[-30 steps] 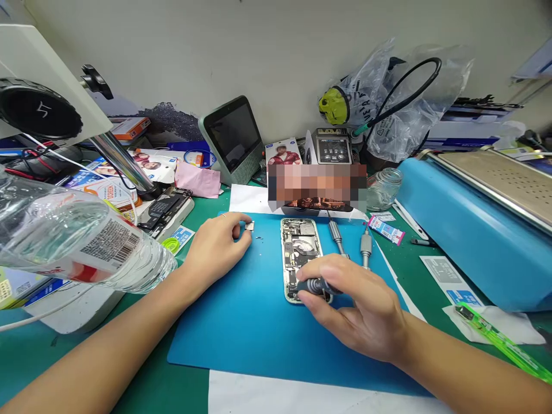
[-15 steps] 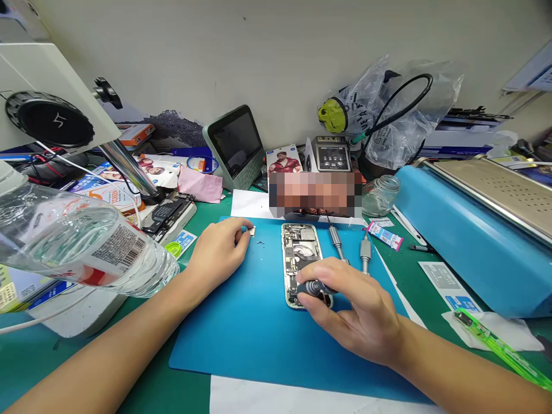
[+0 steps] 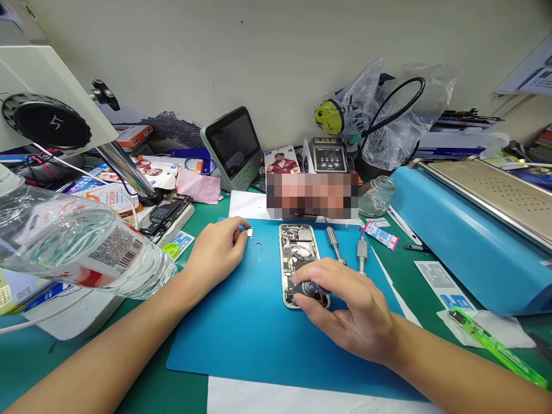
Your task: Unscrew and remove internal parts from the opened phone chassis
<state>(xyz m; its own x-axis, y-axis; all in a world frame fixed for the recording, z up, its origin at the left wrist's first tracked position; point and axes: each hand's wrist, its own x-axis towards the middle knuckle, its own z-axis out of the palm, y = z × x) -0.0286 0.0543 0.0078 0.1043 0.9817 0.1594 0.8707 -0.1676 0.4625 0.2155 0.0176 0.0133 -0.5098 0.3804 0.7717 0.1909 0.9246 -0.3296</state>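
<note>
On the green desk (image 3: 172, 394) lies a blue mat (image 3: 241, 333). The right hand (image 3: 360, 313), at the mat's right, pinches a dark screwdriver (image 3: 307, 288) between thumb and fingers, over the near end of the phone. The left hand (image 3: 218, 250) rests at far left, fingers curled. The opened phone (image 3: 297, 253) lies right of the mat's middle; 2 grey screwdrivers (image 3: 362, 253) lie to its right. A metal piece (image 3: 249, 232) sits at the left fingertips; whether they pinch it, I cannot tell.
</note>
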